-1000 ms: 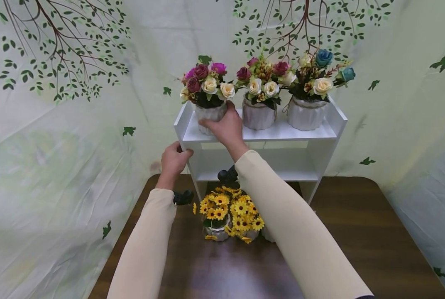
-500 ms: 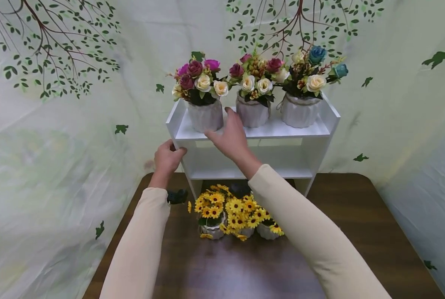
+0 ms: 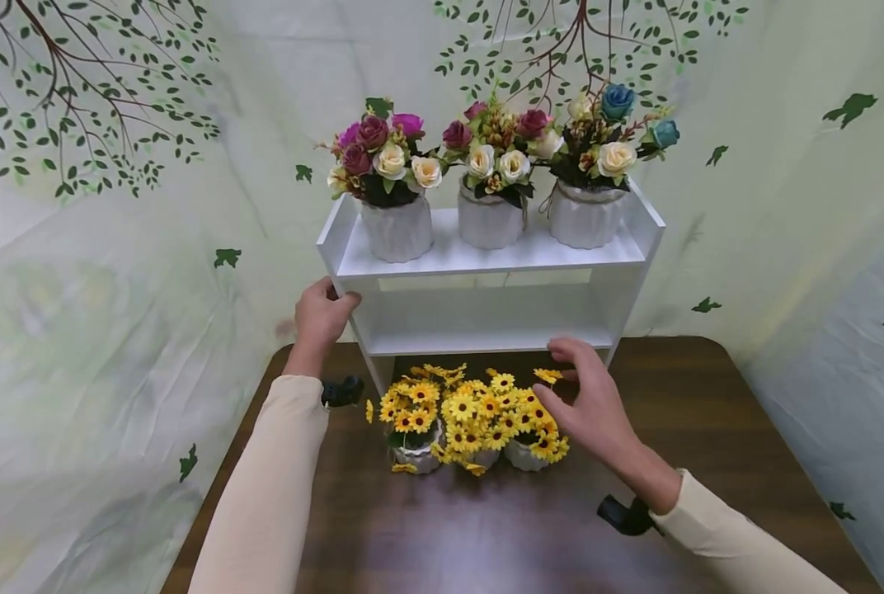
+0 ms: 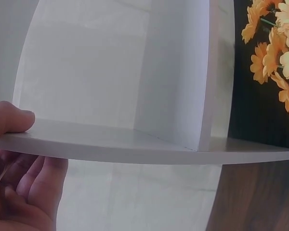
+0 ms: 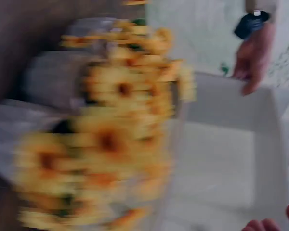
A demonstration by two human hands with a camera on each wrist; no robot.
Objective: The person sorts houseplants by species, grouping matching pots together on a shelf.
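Just left of the right hand (image 3: 590, 408) stands the rightmost white ribbed pot of yellow daisies (image 3: 527, 437) — fingers spread, loosely curved, grasping nothing, nearly touching its blooms. Farther off, the left hand (image 3: 319, 318) grips the white wooden shelf (image 3: 486, 257) at its corner.

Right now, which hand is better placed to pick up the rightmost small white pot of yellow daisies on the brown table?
Right. The right hand hovers open beside the rightmost white pot of yellow daisies, while the left hand grips the white shelf unit at its left edge.
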